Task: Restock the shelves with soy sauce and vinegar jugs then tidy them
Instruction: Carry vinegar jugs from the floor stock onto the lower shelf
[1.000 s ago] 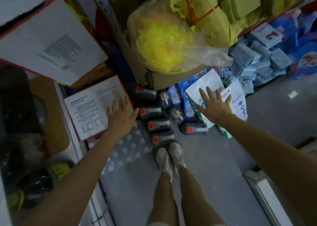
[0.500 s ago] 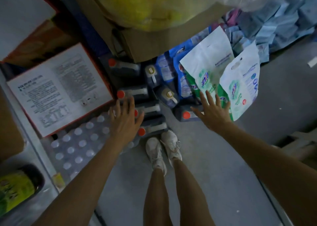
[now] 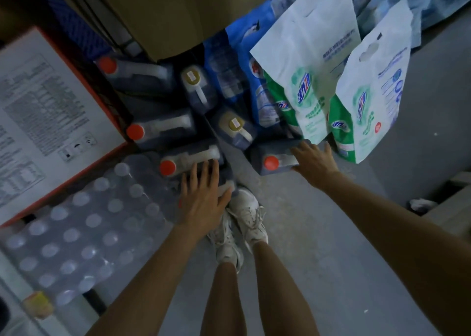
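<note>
Soy sauce jugs (image 3: 163, 129) on floor (image 3: 305, 233): likely heavy, rigid; top handles (image 3: 178, 122) best grip. Left hand (image 3: 204, 198), right hand (image 3: 317, 163): fingers (image 3: 213, 172) spread, grasping nothing.

Orange-red caps top the dark jugs (image 3: 163, 129), the 2 yellow-capped jugs (image 3: 195, 88) are dark too, the bags (image 3: 308, 85) are white and green with blue lettering, the shoes (image 3: 246, 213) white, the floor (image 3: 331, 246) grey, the carton (image 3: 51, 106) white with black print.

left hand (image 3: 204, 195), fingers splayed, over near end of red-capped jug row (image 3: 163, 126); right hand (image 3: 316, 162) touching the separate red-capped jug (image 3: 277, 157) beside detergent bags (image 3: 305, 80)
</note>
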Motion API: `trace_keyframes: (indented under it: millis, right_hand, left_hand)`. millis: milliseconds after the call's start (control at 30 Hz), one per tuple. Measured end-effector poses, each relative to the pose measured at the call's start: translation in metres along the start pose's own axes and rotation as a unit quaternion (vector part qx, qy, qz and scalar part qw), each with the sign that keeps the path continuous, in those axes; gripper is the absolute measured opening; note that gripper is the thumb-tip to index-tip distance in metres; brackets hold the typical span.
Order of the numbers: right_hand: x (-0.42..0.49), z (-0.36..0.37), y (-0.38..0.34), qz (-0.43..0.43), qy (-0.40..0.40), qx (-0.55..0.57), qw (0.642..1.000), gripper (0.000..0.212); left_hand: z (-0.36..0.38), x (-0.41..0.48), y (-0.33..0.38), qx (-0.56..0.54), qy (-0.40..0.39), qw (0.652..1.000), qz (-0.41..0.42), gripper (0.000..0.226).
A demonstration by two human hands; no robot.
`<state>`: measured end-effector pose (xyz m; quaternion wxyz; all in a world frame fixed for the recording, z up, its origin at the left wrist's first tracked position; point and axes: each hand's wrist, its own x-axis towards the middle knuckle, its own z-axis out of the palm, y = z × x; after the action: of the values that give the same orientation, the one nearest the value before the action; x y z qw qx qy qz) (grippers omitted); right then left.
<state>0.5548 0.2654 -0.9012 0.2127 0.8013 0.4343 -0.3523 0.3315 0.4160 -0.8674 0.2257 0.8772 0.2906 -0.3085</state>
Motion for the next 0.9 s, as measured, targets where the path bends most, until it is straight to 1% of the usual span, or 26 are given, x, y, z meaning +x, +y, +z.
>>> trace_keyframes:
  millis: [133, 200, 267, 300, 367, 467, 633, 700, 800, 900]
  right_hand:
    - [0.020, 0.007, 0.005, -0.011, -0.031, 0.036, 0.999, 0.050]
    - [0.026, 0.008, 0.004, 0.000, -0.052, 0.052, 0.997, 0.050]
    - [0.029, 0.007, 0.001, 0.013, -0.064, 0.043, 0.997, 0.048]
    - [0.029, 0.005, 0.000, 0.012, -0.065, 0.021, 0.998, 0.046]
    - [0.029, 0.003, 0.000, 0.004, -0.063, -0.024, 0.998, 0.041]
    - [0.028, 0.000, -0.003, -0.003, -0.060, -0.043, 0.997, 0.040]
    - [0.015, -0.022, -0.017, -0.039, -0.056, -0.039, 0.997, 0.045]
    - [0.004, -0.033, -0.014, -0.052, -0.048, -0.032, 0.997, 0.047]
    - [-0.013, -0.050, -0.011, -0.077, -0.034, -0.028, 0.996, 0.045]
    - [-0.031, -0.070, -0.010, -0.104, -0.012, -0.018, 0.994, 0.048]
  left_hand:
    - [0.014, 0.009, 0.011, 0.001, -0.001, 1.000, 0.014, 0.068]
    - [0.022, 0.013, 0.013, 0.007, -0.004, 1.000, 0.017, 0.068]
    - [0.027, 0.016, 0.014, 0.008, 0.002, 1.000, 0.019, 0.069]
    - [0.029, 0.017, 0.014, 0.002, 0.008, 1.000, 0.017, 0.070]
    - [0.029, 0.015, 0.015, -0.012, 0.010, 1.000, 0.013, 0.073]
    - [0.023, 0.009, 0.015, -0.010, -0.001, 1.000, 0.005, 0.075]
    - [0.016, -0.005, 0.005, 0.012, -0.016, 1.000, 0.024, 0.071]
    - [0.010, -0.011, 0.000, 0.001, -0.007, 1.000, 0.024, 0.077]
    - [-0.003, -0.021, -0.006, -0.018, -0.006, 1.000, 0.003, 0.090]
    - [-0.023, -0.033, -0.005, -0.028, 0.019, 0.999, 0.008, 0.090]
